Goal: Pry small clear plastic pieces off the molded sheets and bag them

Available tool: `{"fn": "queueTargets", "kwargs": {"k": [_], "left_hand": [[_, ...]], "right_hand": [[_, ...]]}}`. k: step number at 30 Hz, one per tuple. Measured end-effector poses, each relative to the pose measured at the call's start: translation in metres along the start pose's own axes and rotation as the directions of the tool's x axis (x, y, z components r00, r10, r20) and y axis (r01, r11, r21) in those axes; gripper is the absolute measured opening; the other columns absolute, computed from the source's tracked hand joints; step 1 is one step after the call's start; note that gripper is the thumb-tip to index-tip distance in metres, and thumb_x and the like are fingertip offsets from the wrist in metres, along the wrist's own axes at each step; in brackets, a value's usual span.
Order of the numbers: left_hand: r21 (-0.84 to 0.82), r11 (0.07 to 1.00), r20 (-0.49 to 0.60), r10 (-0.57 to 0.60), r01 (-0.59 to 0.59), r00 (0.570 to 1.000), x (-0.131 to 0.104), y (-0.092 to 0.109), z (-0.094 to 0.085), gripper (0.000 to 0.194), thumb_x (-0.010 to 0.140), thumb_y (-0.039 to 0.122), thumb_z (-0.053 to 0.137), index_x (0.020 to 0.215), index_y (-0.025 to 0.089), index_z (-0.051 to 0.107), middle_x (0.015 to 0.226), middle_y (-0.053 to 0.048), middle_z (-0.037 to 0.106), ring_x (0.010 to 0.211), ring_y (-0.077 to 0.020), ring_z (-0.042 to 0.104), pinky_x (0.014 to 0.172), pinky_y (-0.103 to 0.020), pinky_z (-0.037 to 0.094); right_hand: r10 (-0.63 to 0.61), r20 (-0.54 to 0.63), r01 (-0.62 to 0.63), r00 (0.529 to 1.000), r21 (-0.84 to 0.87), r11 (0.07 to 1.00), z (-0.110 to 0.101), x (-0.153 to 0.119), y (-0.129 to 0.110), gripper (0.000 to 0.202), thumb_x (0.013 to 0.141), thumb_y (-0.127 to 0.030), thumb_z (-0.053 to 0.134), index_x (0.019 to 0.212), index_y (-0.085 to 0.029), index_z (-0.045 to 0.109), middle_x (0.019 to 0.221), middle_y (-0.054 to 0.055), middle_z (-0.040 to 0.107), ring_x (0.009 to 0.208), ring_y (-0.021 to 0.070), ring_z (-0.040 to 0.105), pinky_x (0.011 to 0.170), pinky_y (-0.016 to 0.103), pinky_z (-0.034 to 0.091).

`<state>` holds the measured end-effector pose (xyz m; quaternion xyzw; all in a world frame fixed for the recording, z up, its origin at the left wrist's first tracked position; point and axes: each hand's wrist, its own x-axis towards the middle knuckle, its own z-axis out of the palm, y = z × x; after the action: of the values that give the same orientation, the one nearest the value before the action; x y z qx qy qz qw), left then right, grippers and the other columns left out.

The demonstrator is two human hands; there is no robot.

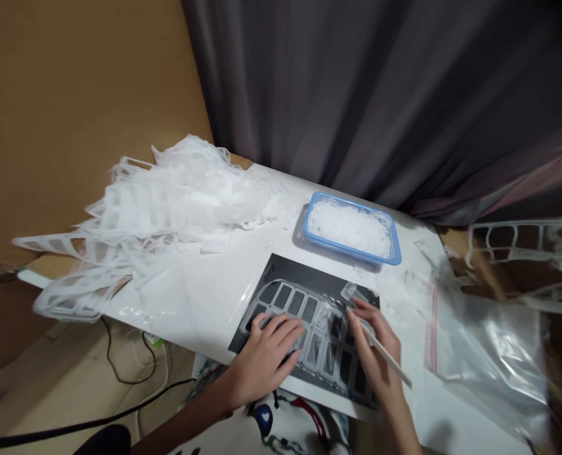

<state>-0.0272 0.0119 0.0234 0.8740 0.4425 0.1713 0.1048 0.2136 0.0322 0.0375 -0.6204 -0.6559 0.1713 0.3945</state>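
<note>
A clear plastic sheet (311, 322) with rows of rounded rectangular cells lies on a black mat (290, 270) at the table's near side. My left hand (268, 347) rests on the sheet's left part, fingers stretched out and holding nothing. In my right hand (378, 338) is a slim white pen-like tool (389, 360), its rear end pointing down and right. The tool's tip meets the sheet's upper right area, but I cannot make out its exact kind. Beside it, a small loose clear piece (349, 291) lies near the mat's top edge.
Behind the mat stands a blue basket (311, 234) full of thin white strips. A large heap of translucent white cut sheets (181, 196) covers the table's left side. To the right lies a clear zip bag (494, 354). A dark curtain (356, 95) hangs behind the white table (214, 291).
</note>
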Motion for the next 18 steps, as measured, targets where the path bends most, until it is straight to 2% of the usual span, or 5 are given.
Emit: {"fn": "queueTargets", "kwargs": {"k": [3,6,10,18], "left_hand": [[0.006,0.999,0.016,0.047,-0.047,0.999,0.004,0.005,-0.001,0.040,0.100,0.038,0.037,0.135,0.026,0.051,0.130,-0.003,0.059,0.118,-0.0196,0.048,0.103,-0.038,0.031],[0.016,0.997,0.040,0.078,-0.078,0.996,0.007,0.008,0.000,0.043,0.100,0.039,0.035,0.140,0.026,0.046,0.133,-0.003,0.057,0.120,-0.0194,0.046,0.103,-0.039,0.032],[0.034,0.995,0.047,0.094,-0.096,0.994,0.007,0.007,0.003,0.044,0.100,0.037,0.037,0.142,0.025,0.043,0.136,-0.002,0.055,0.121,-0.0194,0.045,0.102,-0.039,0.033],[0.033,0.995,0.109,0.088,-0.092,0.990,0.006,0.007,0.003,0.043,0.101,0.036,0.035,0.140,0.023,0.044,0.140,0.000,0.052,0.122,-0.0201,0.043,0.102,-0.042,0.030]], "right_hand": [[0.039,0.224,-0.069,0.974,0.130,0.989,0.006,-0.010,-0.003,0.019,0.091,-0.037,0.057,0.086,-0.021,0.065,0.114,0.009,0.067,0.108,0.0241,0.063,0.093,0.038,0.049],[0.058,0.334,-0.122,0.941,0.173,0.977,0.010,-0.017,-0.005,0.018,0.091,-0.037,0.057,0.087,-0.021,0.066,0.114,0.008,0.068,0.108,0.0243,0.064,0.093,0.038,0.049],[0.072,0.378,-0.161,0.923,0.209,0.965,0.010,-0.018,-0.005,0.018,0.092,-0.037,0.057,0.089,-0.021,0.067,0.113,0.009,0.068,0.109,0.0246,0.063,0.094,0.038,0.048],[0.051,0.399,-0.152,0.915,0.224,0.963,0.010,-0.018,-0.003,0.017,0.092,-0.036,0.057,0.088,-0.022,0.066,0.113,0.008,0.068,0.110,0.0239,0.062,0.095,0.038,0.047]]}}
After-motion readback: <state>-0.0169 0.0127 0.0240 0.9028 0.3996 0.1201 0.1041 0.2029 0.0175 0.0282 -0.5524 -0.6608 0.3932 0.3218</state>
